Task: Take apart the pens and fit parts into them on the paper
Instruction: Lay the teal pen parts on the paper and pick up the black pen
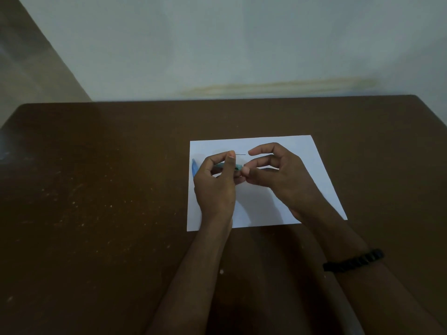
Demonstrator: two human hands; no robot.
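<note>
A white sheet of paper (278,204) lies on the brown table. Above it my left hand (215,187) grips a teal pen barrel (235,167), held level, thumb on top. My right hand (275,175) pinches the barrel's right end with its lower fingers, while its index finger and thumb stay apart. A thin dark rod (241,154), possibly a refill, shows between the two hands just above the barrel. A blue pen part (194,168) lies on the paper near its left edge, partly hidden behind my left hand.
The dark brown table (96,201) has pale specks on its left half and meets a pale wall (242,44) at the back. A black bracelet (353,261) sits on my right wrist. The paper lies right of the table's centre.
</note>
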